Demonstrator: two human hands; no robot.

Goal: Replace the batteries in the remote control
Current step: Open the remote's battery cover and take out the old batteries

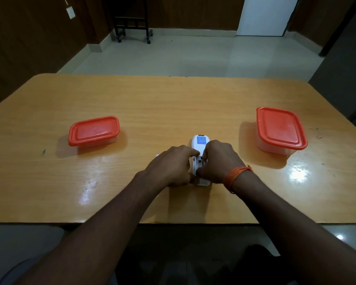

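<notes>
A white remote control point(199, 144) lies face down on the wooden table point(173, 99), a blue label on its far end. Its battery compartment is open between my hands. My left hand point(171, 167) grips the remote's left side, with the index finger stretched across its back. On the right side, my right hand point(219, 161) has its fingers curled into the compartment and its thumb at the near end. Whether batteries sit inside is hidden by my fingers. A small white piece point(157, 155) peeks out from behind my left hand.
A clear box with a red lid point(94, 130) stands at the left of the table. A second red-lidded box point(281, 128) stands at the right. An orange thread band point(235, 175) circles my right wrist. The table's near edge point(173, 223) runs under my forearms.
</notes>
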